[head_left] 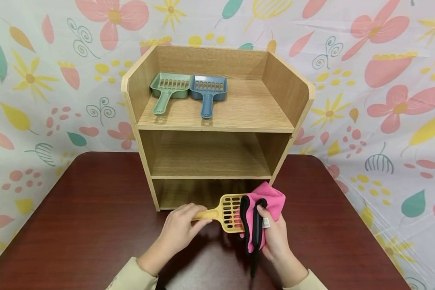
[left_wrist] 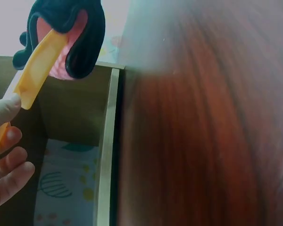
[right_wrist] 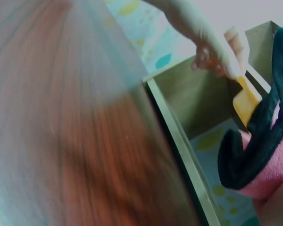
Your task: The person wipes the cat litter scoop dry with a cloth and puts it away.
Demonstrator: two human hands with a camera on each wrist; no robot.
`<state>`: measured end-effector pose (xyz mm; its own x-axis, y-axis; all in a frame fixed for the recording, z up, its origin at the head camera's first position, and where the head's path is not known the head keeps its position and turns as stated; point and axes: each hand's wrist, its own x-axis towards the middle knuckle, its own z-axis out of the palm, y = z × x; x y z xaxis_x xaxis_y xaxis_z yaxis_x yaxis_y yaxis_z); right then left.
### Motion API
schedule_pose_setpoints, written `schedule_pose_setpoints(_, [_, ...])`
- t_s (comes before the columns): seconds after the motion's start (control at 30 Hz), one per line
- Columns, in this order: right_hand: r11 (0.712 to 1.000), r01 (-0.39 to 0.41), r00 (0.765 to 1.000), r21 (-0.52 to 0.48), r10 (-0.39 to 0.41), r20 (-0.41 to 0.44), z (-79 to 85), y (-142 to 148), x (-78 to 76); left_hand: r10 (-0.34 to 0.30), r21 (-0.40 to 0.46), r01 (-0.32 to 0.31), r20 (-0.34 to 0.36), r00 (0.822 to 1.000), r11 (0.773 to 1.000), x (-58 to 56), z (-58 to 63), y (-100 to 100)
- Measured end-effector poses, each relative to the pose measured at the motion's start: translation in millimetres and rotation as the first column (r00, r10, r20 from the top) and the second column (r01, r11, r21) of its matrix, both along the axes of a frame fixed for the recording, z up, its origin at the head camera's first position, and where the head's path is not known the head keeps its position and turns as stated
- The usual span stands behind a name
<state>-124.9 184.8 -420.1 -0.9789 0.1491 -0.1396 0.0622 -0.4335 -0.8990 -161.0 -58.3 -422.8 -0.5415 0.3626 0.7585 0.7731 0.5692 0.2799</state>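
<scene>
A yellow slotted litter scoop (head_left: 229, 212) is held in front of the shelf's lowest opening. My left hand (head_left: 178, 228) pinches its handle between thumb and fingers, as the left wrist view also shows at the yellow handle (left_wrist: 40, 66). With my right hand (head_left: 276, 237) I grip a pink cloth (head_left: 270, 198) with black edging, bunched and folded over the scoop's far end. That end of the scoop is hidden inside the cloth. In the right wrist view the cloth's dark border (right_wrist: 254, 162) wraps around the yellow plastic.
Behind my hands a wooden shelf unit (head_left: 217, 129) stands on the dark reddish table (head_left: 87, 225). On its top level, toward the left, a green litter scoop (head_left: 171, 89) and a blue one (head_left: 208, 93) lie side by side, handles forward. A flower-patterned curtain (head_left: 384, 100) hangs behind.
</scene>
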Motion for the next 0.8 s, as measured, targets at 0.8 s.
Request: schedule_pose_setpoints(0.8, [0.913,0.391,0.920,-0.114,-0.390,0.035,-4.0,-43.3,1.5,0.024,0.187,-0.043,0.106,0.994,0.981,20.4,-23.7,25.8])
